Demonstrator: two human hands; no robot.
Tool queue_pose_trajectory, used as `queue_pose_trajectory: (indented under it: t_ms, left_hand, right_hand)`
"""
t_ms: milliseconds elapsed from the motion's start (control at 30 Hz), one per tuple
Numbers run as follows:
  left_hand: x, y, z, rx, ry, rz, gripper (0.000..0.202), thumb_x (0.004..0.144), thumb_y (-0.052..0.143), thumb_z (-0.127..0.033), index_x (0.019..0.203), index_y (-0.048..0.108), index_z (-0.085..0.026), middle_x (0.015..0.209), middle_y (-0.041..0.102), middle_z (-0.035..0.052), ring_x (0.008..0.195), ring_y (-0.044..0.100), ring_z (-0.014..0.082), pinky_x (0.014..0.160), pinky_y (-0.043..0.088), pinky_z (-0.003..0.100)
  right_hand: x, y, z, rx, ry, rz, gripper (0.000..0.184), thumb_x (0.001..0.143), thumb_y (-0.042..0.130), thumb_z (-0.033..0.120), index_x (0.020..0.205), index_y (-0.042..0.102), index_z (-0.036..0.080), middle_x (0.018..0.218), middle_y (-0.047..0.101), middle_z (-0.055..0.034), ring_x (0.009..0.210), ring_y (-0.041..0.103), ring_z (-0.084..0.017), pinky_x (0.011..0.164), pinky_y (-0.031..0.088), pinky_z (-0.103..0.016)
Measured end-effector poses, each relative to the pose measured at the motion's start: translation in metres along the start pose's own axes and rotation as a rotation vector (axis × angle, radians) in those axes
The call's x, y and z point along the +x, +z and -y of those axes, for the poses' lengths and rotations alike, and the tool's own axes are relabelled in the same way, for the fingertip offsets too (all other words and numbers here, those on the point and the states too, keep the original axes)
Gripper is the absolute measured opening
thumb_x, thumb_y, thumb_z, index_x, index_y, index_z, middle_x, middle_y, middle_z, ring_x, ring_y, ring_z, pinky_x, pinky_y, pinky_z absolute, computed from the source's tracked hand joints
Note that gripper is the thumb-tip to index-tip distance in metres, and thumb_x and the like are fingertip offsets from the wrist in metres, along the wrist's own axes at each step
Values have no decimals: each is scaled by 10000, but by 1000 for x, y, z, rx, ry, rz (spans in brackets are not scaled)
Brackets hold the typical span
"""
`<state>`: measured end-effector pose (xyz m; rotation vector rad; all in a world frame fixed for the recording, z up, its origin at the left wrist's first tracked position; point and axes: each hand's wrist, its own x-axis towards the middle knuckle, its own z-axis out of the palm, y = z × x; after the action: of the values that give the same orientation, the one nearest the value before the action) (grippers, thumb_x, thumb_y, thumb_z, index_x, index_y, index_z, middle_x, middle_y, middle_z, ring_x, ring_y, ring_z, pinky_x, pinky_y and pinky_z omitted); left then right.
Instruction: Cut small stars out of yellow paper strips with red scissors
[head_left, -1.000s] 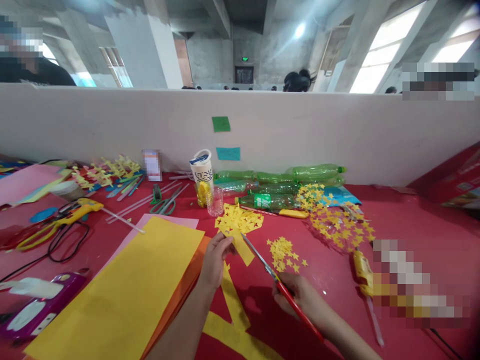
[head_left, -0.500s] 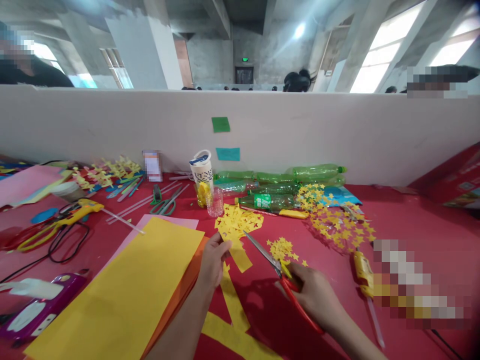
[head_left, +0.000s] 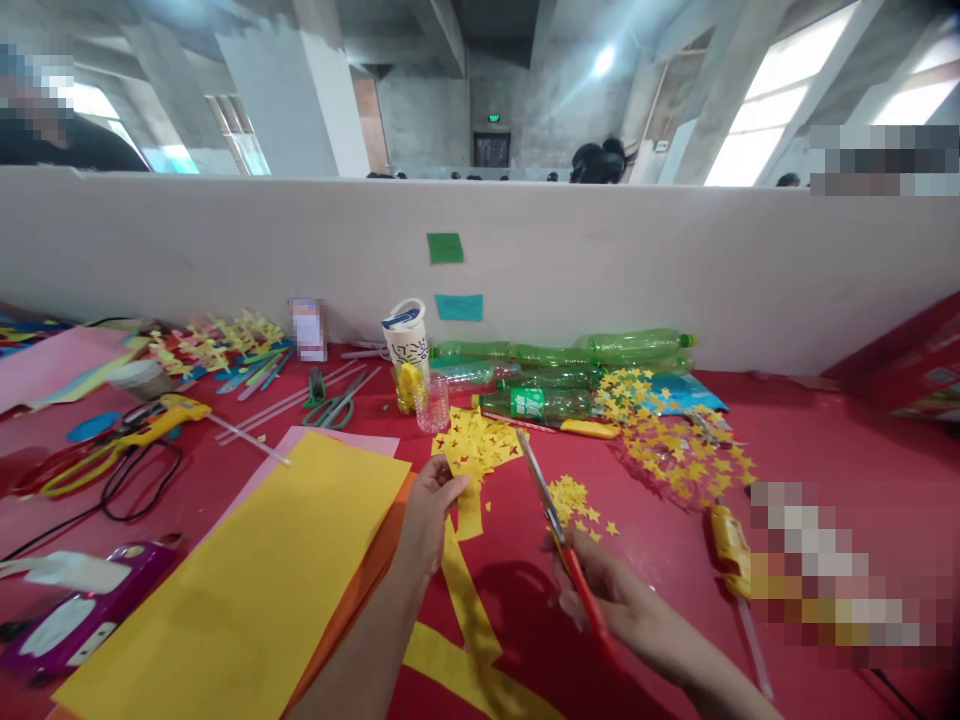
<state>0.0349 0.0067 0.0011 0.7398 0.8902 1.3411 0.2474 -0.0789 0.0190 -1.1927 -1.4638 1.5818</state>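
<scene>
My left hand (head_left: 426, 515) pinches a yellow paper sheet (head_left: 472, 460) full of star-shaped holes, lifted just off the red table (head_left: 825, 450). My right hand (head_left: 607, 595) grips red-handled scissors (head_left: 559, 535), blades shut and pointing up and away to the right of that sheet, not touching it. A small pile of yellow cut-out stars (head_left: 571, 497) lies beside the blades. Yellow paper strips (head_left: 465, 610) rest on the table between my forearms.
Large yellow, orange and pink sheets (head_left: 240, 590) cover the near left. Green plastic bottles (head_left: 570, 375), a cup (head_left: 406, 345) and more yellow stars (head_left: 675, 440) sit by the partition. Glue guns (head_left: 150, 420) (head_left: 729, 545), green-handled scissors (head_left: 337, 405) and a purple device (head_left: 82, 610) lie around.
The scissors have left the yellow sheet and swung upright to its right, blades shut. My left hand turned the sheet slightly, its lower tab now hanging shorter.
</scene>
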Motion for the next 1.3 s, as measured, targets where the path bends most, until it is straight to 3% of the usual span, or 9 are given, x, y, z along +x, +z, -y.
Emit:
queue_pose_trajectory:
  t_ms: [133, 267, 367, 533, 700, 833, 1300]
  left_hand:
    - [2, -1, 1, 47, -24, -36, 241, 657, 719, -251, 826, 560, -187, 671, 599, -58, 573, 571, 79, 585, 442, 187]
    - [1, -1, 0, 47, -10, -13, 240, 709, 692, -304, 854, 537, -193, 680, 599, -49, 567, 577, 83, 581, 447, 191]
    - [0, 0, -2, 15, 14, 30, 214, 771, 640, -325, 886, 503, -208, 708, 616, -37, 561, 591, 92, 574, 459, 207]
    - [0, 0, -3, 132, 44, 2, 192, 805, 611, -333, 890, 487, -213, 608, 556, -64, 437, 509, 70, 435, 401, 174]
    - [-1, 0, -4, 143, 78, -10, 206, 776, 649, -320, 884, 531, -190, 625, 551, -53, 453, 486, 57, 424, 403, 157]
    - [-4, 2, -6, 114, 66, -12, 222, 751, 675, -316, 864, 526, -196, 605, 537, -64, 437, 465, 49, 397, 374, 142]
    - [-8, 7, -8, 70, -33, 79, 155, 755, 661, -223, 822, 524, -195, 591, 502, -74, 442, 456, 31, 417, 347, 130]
  right_hand:
    - [6, 5, -11, -80, -19, -174, 204, 809, 599, 346, 783, 448, 211, 713, 414, 53, 600, 425, -109, 525, 382, -206]
    - [7, 6, -19, -70, 72, -102, 324, 757, 660, 412, 770, 396, 227, 636, 371, 87, 449, 393, -80, 425, 354, -204]
    - [5, 5, -14, -251, 72, -84, 301, 808, 603, 438, 732, 431, 204, 623, 408, 61, 520, 423, -102, 472, 348, -212]
    - [2, 6, -2, -458, 28, 17, 336, 825, 564, 490, 761, 464, 175, 674, 468, 24, 609, 421, -125, 534, 328, -229]
    - [1, 8, -2, -344, 117, 90, 428, 833, 525, 563, 666, 391, 193, 525, 386, 62, 447, 387, -81, 411, 248, -202]
    - [0, 9, -5, -239, 184, 100, 456, 795, 559, 601, 678, 409, 186, 482, 383, 75, 394, 386, -69, 370, 256, -178]
    - [3, 10, -9, -160, 193, 48, 512, 791, 504, 665, 695, 455, 165, 457, 382, 82, 363, 375, -51, 337, 255, -152]
